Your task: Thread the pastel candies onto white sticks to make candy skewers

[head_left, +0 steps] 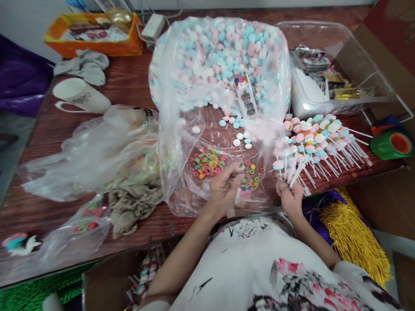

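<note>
Head view, looking down on a dark wood-grain bench (129, 82). Far left, near edge: a small shell-shaped piece (16, 242) in pink and blue, with a white tail-like part. Farther back, a white mug (82, 97) lies tipped on its side, handle toward the near edge; behind it a crumpled grey cloth (86, 67), then an orange box (126, 49) with packets inside. Next rightward, a rumpled clear plastic bag (94, 151), with a brown cloth (132, 207) bunched at its near side.

Centre: large clear bag (170, 181), spread open, back part heaped with pastel discs (223, 52) in pink, blue and white. Toward the front, colored rings (207, 164) lie scattered on the film. Left hand (223, 190) is over these rings, fingers curled, thumb near the index; cannot tell whether anything is pinched. Beyond it, a few loose discs (238, 122) and a printed sachet (245, 97).

Right of that, the right hand (292, 194) has its fingers closed around white sticks (292, 175), just beside a pile of loaded skewers (319, 134) threaded with pastel discs. Behind the pile, a clear tub (350, 103) of packets; far right, a roll of green tape (385, 146).
</note>
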Demonstrator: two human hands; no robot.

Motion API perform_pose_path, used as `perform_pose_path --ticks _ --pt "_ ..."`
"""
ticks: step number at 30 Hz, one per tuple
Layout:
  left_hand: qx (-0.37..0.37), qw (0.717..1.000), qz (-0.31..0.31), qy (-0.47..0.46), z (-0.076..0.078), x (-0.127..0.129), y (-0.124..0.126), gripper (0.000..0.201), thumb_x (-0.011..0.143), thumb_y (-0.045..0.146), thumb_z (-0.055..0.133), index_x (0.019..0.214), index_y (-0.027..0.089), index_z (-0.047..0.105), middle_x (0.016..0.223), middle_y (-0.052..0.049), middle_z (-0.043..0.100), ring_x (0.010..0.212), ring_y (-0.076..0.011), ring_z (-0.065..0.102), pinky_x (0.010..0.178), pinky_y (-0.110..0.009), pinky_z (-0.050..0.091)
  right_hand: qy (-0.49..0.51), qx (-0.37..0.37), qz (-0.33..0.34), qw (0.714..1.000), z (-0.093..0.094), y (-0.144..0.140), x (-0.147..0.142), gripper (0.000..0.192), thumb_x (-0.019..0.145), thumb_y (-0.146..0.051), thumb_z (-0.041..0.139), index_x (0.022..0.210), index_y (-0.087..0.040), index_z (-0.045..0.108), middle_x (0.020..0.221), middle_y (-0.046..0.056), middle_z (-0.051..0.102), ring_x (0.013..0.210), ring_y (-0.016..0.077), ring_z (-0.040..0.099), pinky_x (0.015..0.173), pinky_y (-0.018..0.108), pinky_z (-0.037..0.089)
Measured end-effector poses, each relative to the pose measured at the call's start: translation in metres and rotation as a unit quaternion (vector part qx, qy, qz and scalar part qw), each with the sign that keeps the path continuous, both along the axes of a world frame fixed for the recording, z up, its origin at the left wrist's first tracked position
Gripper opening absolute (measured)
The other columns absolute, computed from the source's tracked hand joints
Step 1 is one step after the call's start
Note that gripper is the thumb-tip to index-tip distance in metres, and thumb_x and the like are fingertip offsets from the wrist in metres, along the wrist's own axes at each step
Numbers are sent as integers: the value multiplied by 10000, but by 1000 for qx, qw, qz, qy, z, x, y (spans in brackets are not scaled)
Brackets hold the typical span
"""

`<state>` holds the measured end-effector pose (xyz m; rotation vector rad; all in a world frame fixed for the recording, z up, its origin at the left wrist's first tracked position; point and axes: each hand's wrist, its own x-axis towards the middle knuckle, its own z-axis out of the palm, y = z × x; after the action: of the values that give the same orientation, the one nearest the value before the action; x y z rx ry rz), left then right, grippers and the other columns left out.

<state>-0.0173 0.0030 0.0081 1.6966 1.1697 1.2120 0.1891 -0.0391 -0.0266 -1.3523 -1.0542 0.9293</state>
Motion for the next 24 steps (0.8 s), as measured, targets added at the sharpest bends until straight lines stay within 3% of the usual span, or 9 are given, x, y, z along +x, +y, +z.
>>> perform_pose_path --ticks 3,7,10,13,16,18,21,24 --pt "36 985 -22 167 4 -1 29 226 875 228 594 1072 178 694 938 -73 707 865 -195 649 827 -346 512 -45 -5 24 999 -3 0 6 167 939 -325 512 958 -195 615 561 -63 436 489 102 410 493 229 360" --pt "61 918 -105 376 4 21 54 152 849 216 599 953 157 692 974 -111 659 945 -249 591 865 -406 485 -139 9 69 988 -6 -4 6 148 936 -284 500 894 -212 623 583 -51 483 517 113 453 534 240 384" --pt "75 875 -146 455 3 36 53 111 839 156 569 879 154 673 973 -119 628 958 -261 563 867 -415 479 -130 26 56 990 -8 -5 7 156 947 -285 487 930 -212 624 580 -53 476 522 116 453 533 240 385" --pt "97 863 -161 469 2 37 44 190 803 66 535 932 147 648 978 -124 610 975 -265 543 865 -410 476 -129 36 65 989 -9 -5 10 168 953 -284 479 973 -211 629 587 -51 474 530 118 456 533 242 385" --pt "111 867 -154 460 -3 28 34 217 793 48 522 946 147 639 995 -128 606 989 -265 536 856 -403 476 -149 41 89 984 -6 -5 12 175 949 -254 469 998 -210 631 607 -46 495 534 118 470 540 242 396" --pt "115 885 -142 429 -8 18 29 216 815 55 505 939 156 650 985 -122 620 976 -249 549 856 -394 477 -162 45 102 980 -4 -6 13 173 943 -225 465 987 -210 632 619 -42 515 531 116 477 554 243 411" --pt "105 935 -112 319 -17 4 20 198 848 89 511 931 167 674 906 -94 659 881 -206 584 818 -362 486 -178 56 117 975 -2 -7 14 168 921 -186 470 968 -210 629 637 -34 535 541 121 491 571 244 434" --pt "34 989 -20 143 -19 -6 10 82 832 164 622 852 181 699 813 -42 687 779 -158 614 756 -308 496 -203 81 133 967 -2 -6 14 194 887 -142 467 974 -209 627 647 -28 553 555 131 519 572 246 456"
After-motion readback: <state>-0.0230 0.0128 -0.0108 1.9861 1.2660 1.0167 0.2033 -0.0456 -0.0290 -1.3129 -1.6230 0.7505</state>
